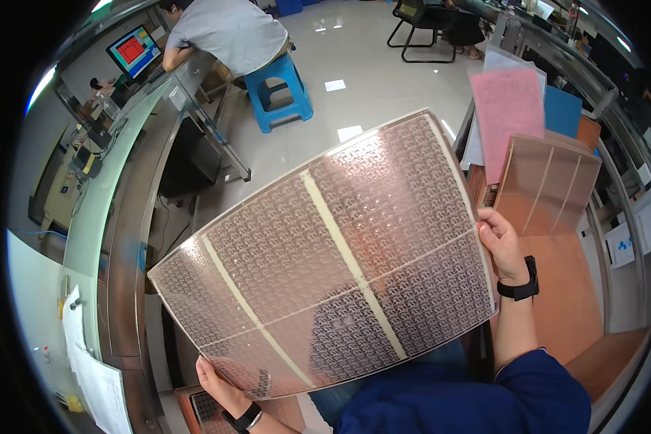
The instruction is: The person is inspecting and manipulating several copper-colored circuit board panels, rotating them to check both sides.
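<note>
While both hands hold it up, the large thin translucent brown sheet with a fine repeating etched pattern and pale cream dividing strips fills the centre of the view, tilted so its left end sits lower than its right, well above the floor.

Left hand: at the sheet's lower-left edge, fingers curled behind/under the edge, clamped on it. Black wrist strap on that wrist.

Right hand: at the sheet's right edge, approx mid-height, thumb on the front face, fingers behind, pinching the edge. Black watch band on the wrist, dark blue sleeve below it.

Sheet is split by cream strips into approx 6 panels, w/ glare on the upper right one. Dark shapes show through the lower panels.

Surroundings:
- Right: second similar brown patterned sheet lying on an orange-brown worktop, just beside the right hand but apart from the held sheet.
- Behind that: pink paper and blue sheet propped up.
- Left: long glass-topped metal bench w/ white papers at its near end.
- Top left: another person in a grey shirt on a blue plastic stool, leaning at a monitor w/ a red and blue display.
- Top: black chair on the pale glossy floor.
</note>
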Demonstrator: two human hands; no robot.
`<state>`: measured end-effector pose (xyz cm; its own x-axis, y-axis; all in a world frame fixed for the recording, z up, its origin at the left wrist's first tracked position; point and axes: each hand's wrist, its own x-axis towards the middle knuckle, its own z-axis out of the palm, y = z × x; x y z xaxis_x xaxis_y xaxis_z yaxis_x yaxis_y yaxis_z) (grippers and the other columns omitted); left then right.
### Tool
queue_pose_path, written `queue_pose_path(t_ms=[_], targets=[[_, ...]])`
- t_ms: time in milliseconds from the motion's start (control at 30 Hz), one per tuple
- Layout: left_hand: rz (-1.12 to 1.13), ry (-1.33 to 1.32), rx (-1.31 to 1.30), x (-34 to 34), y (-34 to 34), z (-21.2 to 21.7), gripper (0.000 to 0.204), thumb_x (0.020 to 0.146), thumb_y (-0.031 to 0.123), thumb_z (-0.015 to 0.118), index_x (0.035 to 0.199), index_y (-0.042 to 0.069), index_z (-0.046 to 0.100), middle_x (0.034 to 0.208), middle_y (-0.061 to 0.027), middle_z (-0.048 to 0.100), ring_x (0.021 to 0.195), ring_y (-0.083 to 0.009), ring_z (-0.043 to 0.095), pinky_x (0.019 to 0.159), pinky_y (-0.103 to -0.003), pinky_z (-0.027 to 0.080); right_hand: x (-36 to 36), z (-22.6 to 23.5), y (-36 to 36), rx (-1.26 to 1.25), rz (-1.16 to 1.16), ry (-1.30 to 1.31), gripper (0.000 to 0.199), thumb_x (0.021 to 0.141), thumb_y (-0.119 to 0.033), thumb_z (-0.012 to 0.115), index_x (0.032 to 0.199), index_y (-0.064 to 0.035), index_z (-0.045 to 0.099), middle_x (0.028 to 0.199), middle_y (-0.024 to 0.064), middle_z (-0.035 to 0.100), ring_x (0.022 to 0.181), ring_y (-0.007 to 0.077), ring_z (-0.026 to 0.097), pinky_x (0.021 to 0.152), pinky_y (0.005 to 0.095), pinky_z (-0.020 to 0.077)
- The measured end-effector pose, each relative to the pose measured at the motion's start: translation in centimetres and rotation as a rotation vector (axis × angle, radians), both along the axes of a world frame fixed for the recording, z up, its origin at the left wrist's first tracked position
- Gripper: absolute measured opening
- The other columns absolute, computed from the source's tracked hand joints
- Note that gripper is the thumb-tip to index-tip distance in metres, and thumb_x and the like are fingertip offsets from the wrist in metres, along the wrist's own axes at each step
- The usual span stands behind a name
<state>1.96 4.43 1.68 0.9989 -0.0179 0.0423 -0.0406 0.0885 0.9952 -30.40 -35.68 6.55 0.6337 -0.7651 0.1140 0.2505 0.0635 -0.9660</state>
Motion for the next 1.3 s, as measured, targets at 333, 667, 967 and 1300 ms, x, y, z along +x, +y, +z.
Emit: queue_pose_path(t_ms=[333, 667, 967, 1300], targets=[[-0.709, -0.051, -0.457, 5.4, 1.9, -1.5, 0.021, 0.089, 0.015, 0.052, 0.110, 0.011, 0.052, 0.124, -0.0079, 0.050, 0.103, -0.0171, 0.055, 0.087, -0.030, 0.047, -0.5, -1.5, -6.7, -0.057, -0.108, -0.456, 0.024, 0.095, -0.015, 0.043, 0.116, -0.0076, 0.050, 0.125, 0.0083, 0.049, 0.117, 0.0205, 0.045, 0.099, 0.0371, 0.0384], [-0.430, 0.069, -0.518, -4.7, -7.4, 2.0, 0.050, 0.092, 0.024, 0.046, 0.137, 0.008, 0.029, 0.129, -0.0140, 0.044, 0.105, -0.0228, 0.056, 0.080, -0.034, 0.055, 2.5, -7.5, -4.3, 0.294, -0.100, -0.436, 0.028, 0.095, -0.018, 0.041, 0.119, -0.0055, 0.048, 0.125, 0.0105, 0.049, 0.115, 0.0221, 0.046, 0.100, 0.0378, 0.0367], [-0.543, 0.534, -0.741, -5.6, -8.1, 2.2, 0.044, 0.097, 0.023, 0.036, 0.137, 0.005, 0.030, 0.126, -0.0107, 0.048, 0.110, -0.0180, 0.051, 0.089, -0.031, 0.047, -2.8, -10.6, -4.5, 0.262, -0.155, -0.207, 0.032, 0.095, -0.021, 0.040, 0.121, -0.0036, 0.047, 0.125, 0.0125, 0.049, 0.114, 0.0235, 0.047, 0.102, 0.0385, 0.0352], [-0.415, 0.376, -0.583, -4.7, -7.5, 1.6, 0.045, 0.096, 0.017, 0.040, 0.137, 0.002, 0.027, 0.120, -0.0084, 0.051, 0.103, -0.0142, 0.053, 0.085, -0.028, 0.047, -4.9, -10.9, -4.0, 0.608, 0.186, -0.691, 0.044, 0.096, -0.028, 0.036, 0.129, 0.0011, 0.040, 0.132, 0.0168, 0.044, 0.121, 0.0275, 0.041, 0.106, 0.0437, 0.0282]])
